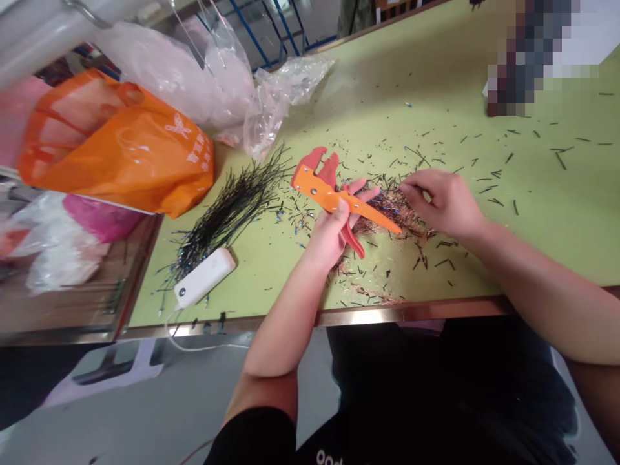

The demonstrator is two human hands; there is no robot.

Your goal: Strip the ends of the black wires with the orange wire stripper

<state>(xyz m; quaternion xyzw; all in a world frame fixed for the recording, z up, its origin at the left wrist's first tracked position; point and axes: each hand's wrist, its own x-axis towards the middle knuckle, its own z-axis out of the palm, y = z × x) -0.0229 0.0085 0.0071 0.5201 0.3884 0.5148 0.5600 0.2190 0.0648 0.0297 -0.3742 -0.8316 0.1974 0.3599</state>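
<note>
My left hand (330,234) holds an orange and red wire stripper (322,190) by its handles, its red jaws pointing up and to the left. To the right, my right hand (443,201) is closed, thumb and fingertips pressed together; whether anything small is pinched there I cannot make out. Between and below the hands lies a heap of copper strands and short black wire offcuts (411,223). A thick bundle of long black wires (232,206) lies left of the stripper, with small blue bits among its near ends.
A white power bank (206,276) with a cable lies at the table's near left. An orange plastic bag (130,148) and clear plastic bags (203,77) stand behind it. Black offcuts are scattered across the green tabletop (378,129). A metal strip (368,315) edges the table.
</note>
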